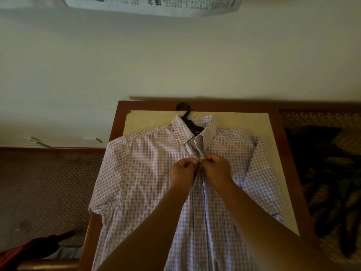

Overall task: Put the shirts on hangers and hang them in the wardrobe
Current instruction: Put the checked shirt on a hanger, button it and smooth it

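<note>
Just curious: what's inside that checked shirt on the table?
A black hanger: its hook and one shoulder show at the open collar of the checked shirt. The rest is hidden by fabric. Both hands pinch the placket.

Bare tabletop (pixel 254 122) around shirt (pixel 148 173)

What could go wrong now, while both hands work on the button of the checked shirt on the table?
1. The left hand and right hand pinch the placket of the checked shirt; a hard pull might shift it off the black hanger.
2. The shirt's left sleeve overhangs the table edge, so the shirt could perhaps slide off when lifted carelessly.
</note>
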`<state>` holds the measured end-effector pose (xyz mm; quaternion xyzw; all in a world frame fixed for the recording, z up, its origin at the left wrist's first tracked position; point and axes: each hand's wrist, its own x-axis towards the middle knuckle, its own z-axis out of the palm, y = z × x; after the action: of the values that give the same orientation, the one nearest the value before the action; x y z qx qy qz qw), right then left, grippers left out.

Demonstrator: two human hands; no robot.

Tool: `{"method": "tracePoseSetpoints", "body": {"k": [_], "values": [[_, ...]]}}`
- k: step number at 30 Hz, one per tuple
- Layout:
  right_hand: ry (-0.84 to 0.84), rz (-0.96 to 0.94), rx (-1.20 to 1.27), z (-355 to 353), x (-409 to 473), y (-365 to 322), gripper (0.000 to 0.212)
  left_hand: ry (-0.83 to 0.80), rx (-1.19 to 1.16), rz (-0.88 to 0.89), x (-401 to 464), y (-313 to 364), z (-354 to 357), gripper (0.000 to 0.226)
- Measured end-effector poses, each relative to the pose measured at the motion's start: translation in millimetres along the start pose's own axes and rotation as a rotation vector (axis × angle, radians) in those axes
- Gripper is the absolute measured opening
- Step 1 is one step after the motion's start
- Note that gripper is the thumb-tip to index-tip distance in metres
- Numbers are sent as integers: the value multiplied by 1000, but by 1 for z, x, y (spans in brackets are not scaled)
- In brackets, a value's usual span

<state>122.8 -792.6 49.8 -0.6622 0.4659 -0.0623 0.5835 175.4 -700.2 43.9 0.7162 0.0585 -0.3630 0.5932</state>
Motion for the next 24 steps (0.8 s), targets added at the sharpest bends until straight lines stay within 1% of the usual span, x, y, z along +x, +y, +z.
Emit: {"method": "tracePoseSetpoints", "body": {"k": [7, 13, 17, 20, 22, 24], "values": [[-45, 2, 20, -3, -1, 2, 14, 15, 16, 4, -1, 2, 1, 12], [-108, 66, 163, -9, 0, 2, 20, -7, -4, -21, -3, 7, -2, 16], [-103, 46, 136, -10, -1, 4, 16, -31, -12, -48, 0, 8, -4, 15], [-112, 40, 121, -8, -1, 3, 10, -38, -14, -49, 0, 8, -6, 16], [-115, 43, 130, -7, 0, 1, 5, -31, -18, -50, -1, 8, -7, 18], [-122, 49, 132, -7, 0, 0, 5, -30, -20, -47, -2, 9, -7, 23]]}}
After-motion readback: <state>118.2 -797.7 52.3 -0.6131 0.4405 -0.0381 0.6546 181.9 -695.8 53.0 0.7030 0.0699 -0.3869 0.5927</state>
